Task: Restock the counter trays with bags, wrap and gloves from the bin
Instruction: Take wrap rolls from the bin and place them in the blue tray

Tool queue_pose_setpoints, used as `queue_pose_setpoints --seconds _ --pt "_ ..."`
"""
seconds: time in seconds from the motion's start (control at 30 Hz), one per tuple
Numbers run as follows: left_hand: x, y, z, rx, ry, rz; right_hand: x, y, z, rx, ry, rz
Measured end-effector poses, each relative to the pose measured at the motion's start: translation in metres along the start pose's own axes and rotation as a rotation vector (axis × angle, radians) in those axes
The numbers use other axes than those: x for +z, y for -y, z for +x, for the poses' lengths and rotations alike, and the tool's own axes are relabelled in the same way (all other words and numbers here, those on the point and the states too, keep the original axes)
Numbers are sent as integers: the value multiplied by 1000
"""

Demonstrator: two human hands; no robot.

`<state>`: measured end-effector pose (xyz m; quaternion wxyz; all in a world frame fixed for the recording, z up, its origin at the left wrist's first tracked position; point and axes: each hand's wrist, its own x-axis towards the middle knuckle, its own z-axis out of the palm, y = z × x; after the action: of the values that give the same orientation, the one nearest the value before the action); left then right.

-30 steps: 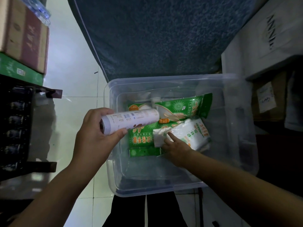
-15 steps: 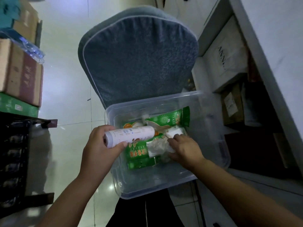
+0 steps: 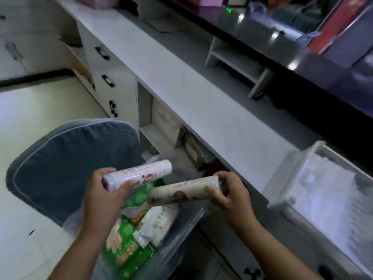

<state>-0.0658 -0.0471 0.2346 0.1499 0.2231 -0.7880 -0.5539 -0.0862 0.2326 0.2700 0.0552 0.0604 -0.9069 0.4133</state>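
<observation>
My left hand grips a white roll of wrap by its near end, held above the clear plastic bin. My right hand grips a second printed roll by its right end, level with the first and just to its right. Below them in the bin lie a green packet and a white packet. A clear tray stands on the white counter to the right of my right hand.
The bin rests on a blue-grey cushioned chair. Under the counter are open shelves with boxes and drawers with black handles. A small white shelf unit and a dark raised ledge sit at the counter's back.
My right hand has left the packets in the bin and come up holding a second roll. The view has swung right and up from the bin to the counter and tray.
</observation>
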Motion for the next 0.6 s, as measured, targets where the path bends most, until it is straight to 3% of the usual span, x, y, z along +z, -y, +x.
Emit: queue_pose_setpoints --seconds 0.23,0.43,0.6 --pt "93 -90 -30 148 357 -215 -126 -25 -56 353 -479 175" --pt "159 -151 -96 303 545 -227 -234 -59 -150 450 -804 302" --pt "201 -187 -165 409 652 -190 -319 -108 -235 550 -1058 253"
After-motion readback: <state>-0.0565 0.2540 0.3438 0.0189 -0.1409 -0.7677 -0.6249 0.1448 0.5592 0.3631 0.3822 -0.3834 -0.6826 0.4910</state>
